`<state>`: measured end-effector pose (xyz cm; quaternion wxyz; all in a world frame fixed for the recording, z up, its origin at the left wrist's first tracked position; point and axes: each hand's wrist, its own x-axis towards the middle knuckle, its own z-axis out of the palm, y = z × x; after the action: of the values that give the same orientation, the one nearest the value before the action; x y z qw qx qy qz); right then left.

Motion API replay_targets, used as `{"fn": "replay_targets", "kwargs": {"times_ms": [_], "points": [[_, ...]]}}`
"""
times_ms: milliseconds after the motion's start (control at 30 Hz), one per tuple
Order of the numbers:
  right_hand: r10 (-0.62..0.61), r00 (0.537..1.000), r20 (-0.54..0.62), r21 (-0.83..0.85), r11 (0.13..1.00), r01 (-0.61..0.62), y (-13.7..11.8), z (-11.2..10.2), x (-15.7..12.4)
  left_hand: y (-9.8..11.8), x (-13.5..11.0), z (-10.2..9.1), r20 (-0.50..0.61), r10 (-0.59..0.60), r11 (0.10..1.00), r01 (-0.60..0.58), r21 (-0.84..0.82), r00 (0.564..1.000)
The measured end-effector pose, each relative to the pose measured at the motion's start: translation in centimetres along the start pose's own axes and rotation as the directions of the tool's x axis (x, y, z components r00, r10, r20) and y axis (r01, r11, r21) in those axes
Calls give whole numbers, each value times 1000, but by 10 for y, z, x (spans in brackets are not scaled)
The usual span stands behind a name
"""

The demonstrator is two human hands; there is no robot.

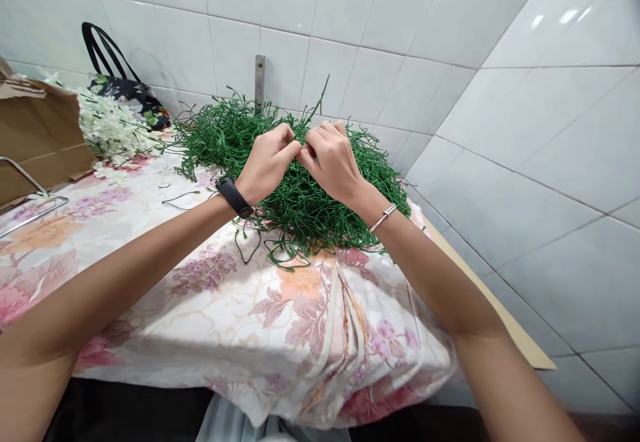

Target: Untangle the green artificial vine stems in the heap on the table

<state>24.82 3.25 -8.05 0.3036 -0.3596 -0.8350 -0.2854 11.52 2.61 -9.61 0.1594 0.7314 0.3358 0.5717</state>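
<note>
- Work surface: table covered by a floral-print cloth; cloth drapes over the front edge, with gathered folds right of center.
- Rear center to right: heaped pile of green stems.
- Forward of pile: loose stems, looped flat.
- Rear left: white flowers, bunched beside a cardboard box.
- Left edge: bent metal wire, before the box.

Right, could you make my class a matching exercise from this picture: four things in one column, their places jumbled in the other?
Things
1. Green stems
2. Black wristband
3. White flowers
4. Thin bracelet

Places
A. at the wrist of the right hand
B. heaped mid-picture on the floral cloth
C. at the wrist of the left hand
D. beside the cardboard box

Pairs: 1-B, 2-C, 3-D, 4-A
</note>
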Motion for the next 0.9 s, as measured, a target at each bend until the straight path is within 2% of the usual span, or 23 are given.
{"fn": "replay_targets", "kwargs": {"times_ms": [233,367,433,500,533,567,600,633,667,767,833,900], "points": [[-16,1000,-10,-30,999,16,4,-4,-1,-1,-2,8,-47,-32,996,28,-84,998],[-41,998,-46,-64,997,38,3,-2,-1,6,0,13,-58,-52,993,45,-107,997],[-42,998,-54,-48,998,40,12,-2,-1,11,-3,13,-62,-66,993,59,-106,996],[46,994,-97,3,999,-46,32,-9,-1,12,-12,9,-55,-80,992,73,-106,995],[188,964,-186,38,982,-184,46,-16,-2,11,-18,5,-34,-82,991,78,-109,996],[315,911,-267,100,949,-298,61,-24,-3,9,-25,1,-7,-98,989,97,-113,995],[405,856,-322,167,914,-370,75,-33,-3,6,-30,-3,-2,-129,985,127,-118,992],[454,826,-334,236,889,-393,87,-42,-4,2,-34,-7,11,-159,979,159,-128,987],[478,825,-303,314,867,-387,96,-51,-5,-1,-36,-10,55,-183,972,189,-140,982],[431,894,-119,524,793,-312,103,-69,-4,-3,-28,-19,93,-135,985,144,-91,986],[386,921,-51,596,752,-282,96,-73,-3,3,-14,-26,53,-49,999,49,13,997],[364,931,-31,624,735,-266,87,-75,-3,11,2,-33,-20,62,985,-58,164,998]]}}
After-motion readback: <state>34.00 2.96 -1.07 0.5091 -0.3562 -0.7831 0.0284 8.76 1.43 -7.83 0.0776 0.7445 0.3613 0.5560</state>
